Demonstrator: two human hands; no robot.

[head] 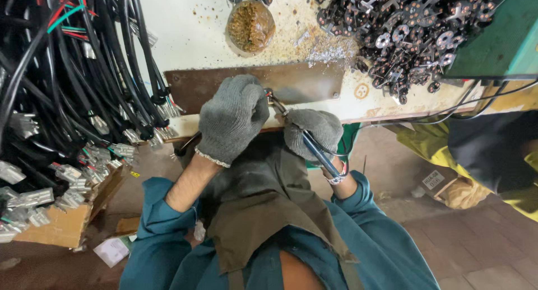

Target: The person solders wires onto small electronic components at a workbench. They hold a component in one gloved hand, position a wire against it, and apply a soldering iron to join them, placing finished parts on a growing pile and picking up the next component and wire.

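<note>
Both my hands wear grey knit gloves and meet at the front edge of the workbench. My left hand (232, 117) is closed around a black cable (187, 145) that trails down to the left, pinching its end near a brown metal plate (291, 82). My right hand (314, 130) grips pliers with dark blue handles (319, 152); their jaws point up-left toward the cable end beside my left fingers. What sits between the jaws is hidden by the gloves.
A thick bundle of black cables with metal terminals (67, 99) hangs at left over a cardboard box (61, 225). A heap of small dark metal parts (409, 32) lies at the bench's back right, next to a bag of brass bits (250, 25). A green machine (499, 38) stands at right.
</note>
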